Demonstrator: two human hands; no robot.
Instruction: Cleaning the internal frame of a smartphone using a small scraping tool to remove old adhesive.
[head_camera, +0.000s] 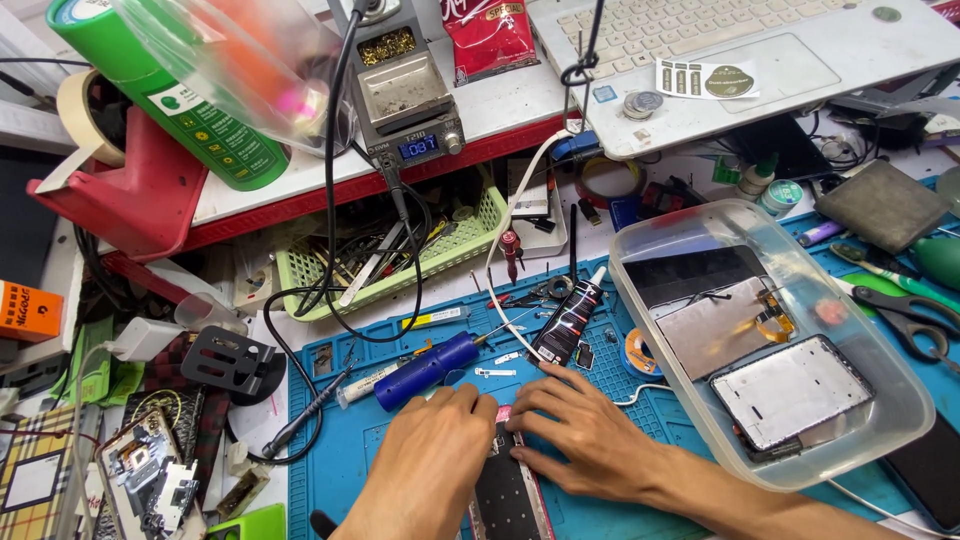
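Dark phone (508, 490) flat between left hand (425, 470) and right hand (590, 440), fingertips touching.

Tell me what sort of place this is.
Most likely a phone repair bench: a soldering station, a clear tub of phone screens and frames, and both hands, left hand and right hand, on an opened phone.

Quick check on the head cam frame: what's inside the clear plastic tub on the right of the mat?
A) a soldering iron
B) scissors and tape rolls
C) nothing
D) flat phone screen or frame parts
D: the clear plastic tub holds flat phone panels, one metal-backed frame nearest the front and darker screen pieces behind it, while both hands rest on a phone on the blue mat.
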